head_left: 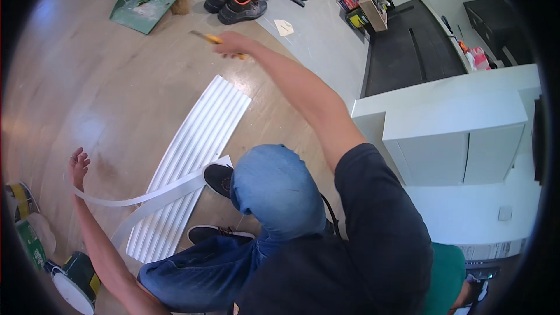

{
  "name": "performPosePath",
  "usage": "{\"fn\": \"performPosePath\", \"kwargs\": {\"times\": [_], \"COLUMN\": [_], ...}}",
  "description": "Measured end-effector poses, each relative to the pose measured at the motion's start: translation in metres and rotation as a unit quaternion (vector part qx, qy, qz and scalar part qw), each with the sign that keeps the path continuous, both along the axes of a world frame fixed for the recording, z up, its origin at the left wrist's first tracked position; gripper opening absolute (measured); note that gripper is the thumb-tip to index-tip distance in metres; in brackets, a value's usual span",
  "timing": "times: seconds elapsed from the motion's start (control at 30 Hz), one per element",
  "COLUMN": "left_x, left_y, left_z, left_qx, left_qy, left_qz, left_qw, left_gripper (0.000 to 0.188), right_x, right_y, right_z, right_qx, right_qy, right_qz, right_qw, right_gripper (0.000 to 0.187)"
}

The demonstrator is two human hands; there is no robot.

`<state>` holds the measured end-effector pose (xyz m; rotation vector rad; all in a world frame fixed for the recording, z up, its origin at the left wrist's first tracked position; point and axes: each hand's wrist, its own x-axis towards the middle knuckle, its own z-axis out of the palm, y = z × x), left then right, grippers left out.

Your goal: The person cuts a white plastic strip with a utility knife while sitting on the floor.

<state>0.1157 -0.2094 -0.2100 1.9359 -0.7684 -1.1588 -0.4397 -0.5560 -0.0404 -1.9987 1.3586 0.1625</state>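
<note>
My right hand (231,44) is closed round a yellow utility knife (212,38), held out over the floor with its blade end toward the left. Below it lies a white ribbed panel (201,122), stretching diagonally toward my feet. A thin white strip (111,202) curves from beside my dark shoe (218,179) across the panel to my left wrist. My left hand (79,166) is raised at the far left, its fingers slightly curled and apart, gripping nothing I can see. A second pale band (143,211) runs under the strip and over the panel.
A green dustpan (146,6) with debris and black work shoes (242,7) lie at the far side. Several tubs, one dark green (81,274), stand at the lower left. White cabinets (455,140) rise on the right. A person in a green top (446,277) is behind me.
</note>
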Motion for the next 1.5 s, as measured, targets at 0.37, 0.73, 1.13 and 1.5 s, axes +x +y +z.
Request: {"fn": "performPosePath", "kwargs": {"times": [0.37,0.73,1.13,1.5], "left_x": [0.007,0.018,0.02,0.018], "left_y": [0.081,0.104,0.121,0.125], "left_z": [0.049,0.078,0.096,0.103], "left_qx": [-0.008,0.047,0.012,0.062], "left_qy": [-0.003,-0.025,-0.05,-0.068], "left_qz": [0.008,-0.012,-0.001,0.003], "left_qw": [1.0,0.999,0.999,0.996], "left_gripper": [0.057,0.054,0.053,0.058], "right_x": [-0.347,-0.392,-0.355,-0.325], "right_y": [0.15,0.187,0.176,0.171], "right_z": [-0.003,-0.013,-0.056,-0.075], "right_qx": [0.093,0.084,0.14,0.187], "right_qy": [-0.271,-0.403,-0.421,-0.423], "right_qz": [-0.591,-0.63,-0.613,-0.584], "right_qw": [0.754,0.658,0.653,0.667], "right_gripper": [0.032,0.027,0.028,0.028]}}
